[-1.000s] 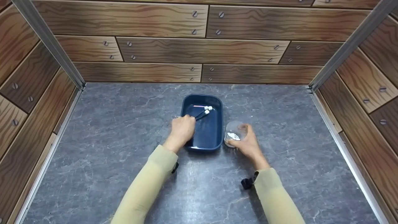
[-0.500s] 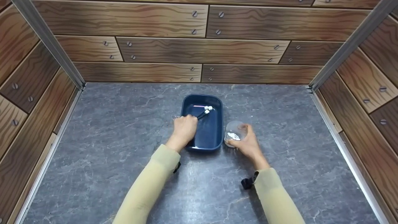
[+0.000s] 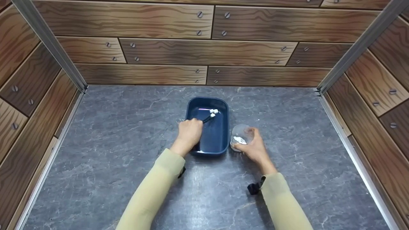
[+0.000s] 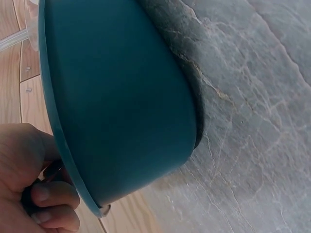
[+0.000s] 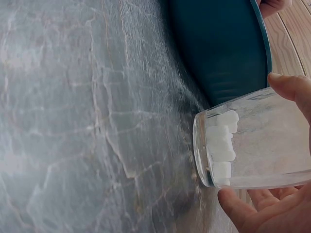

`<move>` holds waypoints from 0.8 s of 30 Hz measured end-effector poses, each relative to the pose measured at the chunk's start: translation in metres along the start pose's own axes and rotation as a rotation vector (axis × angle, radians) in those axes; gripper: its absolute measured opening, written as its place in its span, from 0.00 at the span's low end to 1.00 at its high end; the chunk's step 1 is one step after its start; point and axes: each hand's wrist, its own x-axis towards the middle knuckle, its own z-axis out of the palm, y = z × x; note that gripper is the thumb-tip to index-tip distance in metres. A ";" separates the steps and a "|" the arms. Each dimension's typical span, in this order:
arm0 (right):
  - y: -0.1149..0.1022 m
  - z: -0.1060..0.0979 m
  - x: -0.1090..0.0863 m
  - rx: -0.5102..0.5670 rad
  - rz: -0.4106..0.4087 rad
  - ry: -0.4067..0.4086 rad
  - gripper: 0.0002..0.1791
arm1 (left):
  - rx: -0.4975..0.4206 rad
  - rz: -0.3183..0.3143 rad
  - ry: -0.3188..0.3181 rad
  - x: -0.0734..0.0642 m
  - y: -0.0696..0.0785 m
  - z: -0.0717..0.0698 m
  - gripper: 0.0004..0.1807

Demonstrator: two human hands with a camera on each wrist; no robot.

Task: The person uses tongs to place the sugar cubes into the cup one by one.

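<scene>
My left hand (image 3: 190, 132) grips slim black tongs (image 3: 207, 119) over the left side of a dark blue rectangular basin (image 3: 211, 154). Inside it, the tongs' tips are right at the nearest of three small white cubes (image 3: 212, 115); the other two lie just behind. In the left wrist view, the curled fingers hold the black handle beside the basin's rim. My right hand (image 3: 254, 148) holds a clear glass (image 5: 262, 141) upright on the table, thumb on one side and fingers on the other. Several white cubes (image 5: 222, 141) lie at the bottom of the glass.
The basin and glass stand close side by side on a grey marbled tabletop (image 3: 127, 115). Wood-patterned panels (image 3: 204, 51) wall in the back and both sides, with metal posts (image 3: 354, 48) at the corners.
My left hand has shifted slightly right, and the tongs' arms have drawn closer together at the nearest cube. The right hand and the glass have stayed in place.
</scene>
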 end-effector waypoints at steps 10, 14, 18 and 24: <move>0.000 0.000 -0.001 -0.018 0.006 0.001 0.46 | -0.011 -0.007 -0.011 -0.001 0.000 -0.002 0.11; 0.000 0.000 -0.001 -0.020 0.005 0.003 0.45 | -0.013 -0.013 -0.029 -0.003 -0.002 -0.003 0.11; 0.001 0.000 0.000 -0.020 0.006 0.002 0.46 | -0.019 -0.020 -0.029 -0.007 -0.005 -0.004 0.11; 0.001 0.000 0.000 -0.021 0.007 0.001 0.48 | -0.029 -0.055 -0.028 -0.014 -0.010 -0.010 0.08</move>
